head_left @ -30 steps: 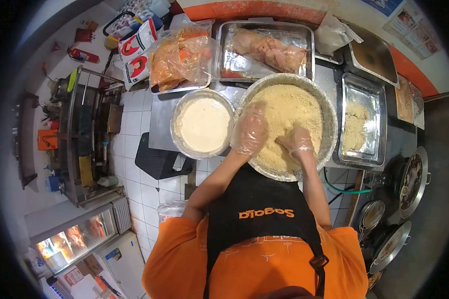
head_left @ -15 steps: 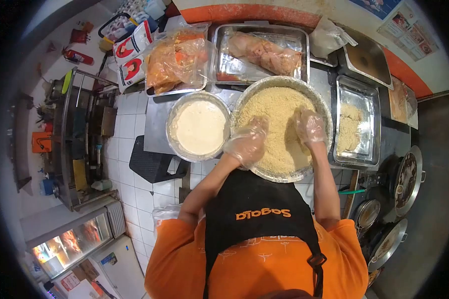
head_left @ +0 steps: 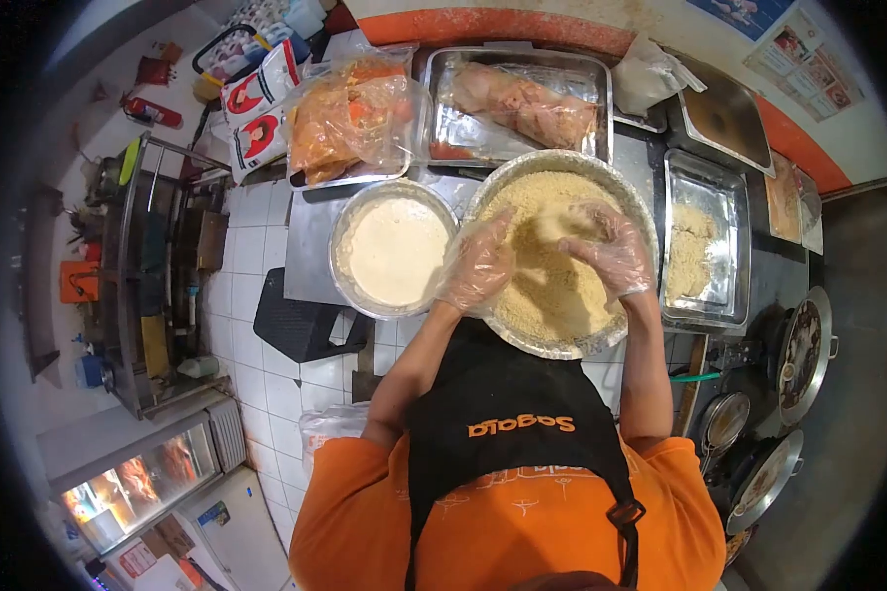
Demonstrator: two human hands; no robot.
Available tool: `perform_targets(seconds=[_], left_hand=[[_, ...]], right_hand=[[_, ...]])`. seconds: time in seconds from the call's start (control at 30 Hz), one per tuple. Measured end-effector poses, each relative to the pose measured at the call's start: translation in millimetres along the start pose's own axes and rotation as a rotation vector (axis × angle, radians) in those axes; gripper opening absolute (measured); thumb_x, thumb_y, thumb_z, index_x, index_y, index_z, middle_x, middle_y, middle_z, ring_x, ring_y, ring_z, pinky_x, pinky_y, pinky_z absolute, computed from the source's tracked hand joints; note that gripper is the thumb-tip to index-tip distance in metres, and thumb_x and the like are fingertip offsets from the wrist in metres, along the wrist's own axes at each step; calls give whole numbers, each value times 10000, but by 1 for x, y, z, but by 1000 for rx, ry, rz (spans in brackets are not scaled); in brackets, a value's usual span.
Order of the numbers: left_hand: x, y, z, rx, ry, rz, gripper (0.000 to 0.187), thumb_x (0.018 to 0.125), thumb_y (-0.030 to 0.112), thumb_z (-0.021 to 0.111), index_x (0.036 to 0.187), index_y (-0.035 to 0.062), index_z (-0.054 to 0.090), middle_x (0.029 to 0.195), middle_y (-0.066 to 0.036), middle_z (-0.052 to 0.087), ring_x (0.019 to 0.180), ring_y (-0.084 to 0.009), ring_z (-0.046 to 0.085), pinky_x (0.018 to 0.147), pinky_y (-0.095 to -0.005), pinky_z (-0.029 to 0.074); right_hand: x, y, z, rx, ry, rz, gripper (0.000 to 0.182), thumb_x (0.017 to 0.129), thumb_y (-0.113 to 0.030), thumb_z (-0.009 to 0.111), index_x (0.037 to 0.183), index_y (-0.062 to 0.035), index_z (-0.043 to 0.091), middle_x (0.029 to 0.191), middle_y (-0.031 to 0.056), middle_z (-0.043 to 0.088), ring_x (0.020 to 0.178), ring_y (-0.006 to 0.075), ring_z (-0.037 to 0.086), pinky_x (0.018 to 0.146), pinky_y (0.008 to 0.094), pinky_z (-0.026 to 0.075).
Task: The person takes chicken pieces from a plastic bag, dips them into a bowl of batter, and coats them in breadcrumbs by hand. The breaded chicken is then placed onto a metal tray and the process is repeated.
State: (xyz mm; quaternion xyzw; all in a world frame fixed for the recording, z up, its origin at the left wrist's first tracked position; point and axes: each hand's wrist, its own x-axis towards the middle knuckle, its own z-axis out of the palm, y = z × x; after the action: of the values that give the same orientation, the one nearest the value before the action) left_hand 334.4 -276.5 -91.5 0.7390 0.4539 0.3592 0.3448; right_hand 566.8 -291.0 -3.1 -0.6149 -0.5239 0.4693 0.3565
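Note:
Both hands wear clear plastic gloves over a large metal basin (head_left: 644, 212) of pale yellow crumbs (head_left: 552, 310). At the left side of the basin, my left hand (head_left: 481, 264) has its fingers stretched upward and apart, with nothing plain in them. My right hand (head_left: 616, 251) is curled above the crumbs, thumb and fingers around a blurred crumb-coated piece (head_left: 560, 221) whose kind I cannot make out. A dark shadow lies on the crumbs below. Beside my left hand stands a round bowl of creamy batter (head_left: 394, 251).
Right of the basin, a metal tray (head_left: 729, 286) holds crumb-coated pieces (head_left: 692, 251). Behind are a tray with bagged orange food (head_left: 350, 123) and another with a large wrapped piece of meat (head_left: 527, 103). Pans (head_left: 803, 360) stand far right; a black stool (head_left: 301, 320) is at left.
Both hands have lifted out of the crumbs. The left fingers have straightened; the right hand has turned inward, with a crumb-coated piece now showing by its fingers.

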Motion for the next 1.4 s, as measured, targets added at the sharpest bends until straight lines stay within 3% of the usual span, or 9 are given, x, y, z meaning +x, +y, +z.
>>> perform_targets(seconds=[0.2, 0.3, 0.53, 0.73, 0.8, 0.87, 0.93, 1.07, 1.4], left_hand=[[-8, -14, 19, 95, 130, 240, 698, 760, -2, 551, 1449, 51, 458, 1074, -241, 642, 948, -385, 614, 829, -464, 482], [-1, 21, 6, 428, -305, -105, 688, 756, -12, 534, 1437, -3, 440, 1273, -282, 582, 1124, -404, 593, 965, -451, 477], [6, 20, 29, 917, -554, 469, 590, 871, 88, 427, 1394, -177, 366, 1501, -331, 344, 1454, -415, 272, 1229, -456, 161], [-5, 13, 17, 987, -520, 320, 603, 919, 139, 434, 1439, -146, 325, 1494, -325, 362, 1437, -420, 308, 1205, -484, 219], [-4, 5, 26, 931, -560, 337, 594, 916, 129, 428, 1432, -149, 332, 1491, -327, 364, 1435, -421, 309, 1206, -480, 222], [3, 10, 29, 868, -581, 350, 585, 913, 119, 423, 1425, -151, 339, 1488, -329, 366, 1434, -423, 310, 1206, -475, 226], [1, 17, 16, 633, -493, 218, 616, 848, 68, 428, 1413, -165, 351, 1465, -346, 384, 1432, -385, 333, 1206, -418, 244], [-13, 9, -2, 712, -401, 330, 699, 805, 59, 471, 1455, -132, 301, 1463, -345, 378, 1395, -408, 371, 1175, -437, 290], [-11, 29, -18, 377, -347, 120, 687, 798, 26, 538, 1465, -11, 379, 1210, -325, 564, 999, -434, 605, 856, -473, 473]], right_hand=[[-4, 73, 44, -1064, -10, 356, 639, 698, -223, 856, 1217, 35, 589, 1119, 271, 665, 1033, 353, 665, 898, 374, 540], [-6, 106, 46, -631, 49, 127, 469, 743, -247, 803, 1023, 66, 594, 944, 307, 654, 894, 372, 678, 751, 438, 531], [-5, 102, 57, -615, 108, -5, 470, 735, -298, 805, 958, 61, 600, 793, 271, 652, 709, 428, 648, 665, 462, 521], [12, 81, 42, -489, 203, -57, 576, 861, -119, 634, 1378, 43, 440, 810, 205, 677, 751, 353, 666, 657, 490, 509], [39, 144, 67, -1033, 631, -880, 550, 915, -98, 489, 1433, 43, 373, 820, 201, 691, 719, 337, 679, 646, 498, 531], [32, 122, 48, -1016, 605, -831, 527, 935, -110, 398, 1437, 46, 369, 852, 257, 675, 763, 361, 684, 689, 511, 539], [20, 90, 23, -910, 80, -43, 472, 954, -169, 449, 1370, 53, 449, 892, 286, 660, 841, 395, 672, 740, 514, 525], [27, 83, 19, -657, 52, 193, 543, 953, -434, 572, 1157, 70, 587, 931, 258, 667, 848, 374, 657, 743, 455, 516], [21, 89, 3, 603, 235, 289, 745, 865, -445, 736, 1390, 11, 469, 1233, 230, 620, 1183, 293, 582, 982, 399, 491]])
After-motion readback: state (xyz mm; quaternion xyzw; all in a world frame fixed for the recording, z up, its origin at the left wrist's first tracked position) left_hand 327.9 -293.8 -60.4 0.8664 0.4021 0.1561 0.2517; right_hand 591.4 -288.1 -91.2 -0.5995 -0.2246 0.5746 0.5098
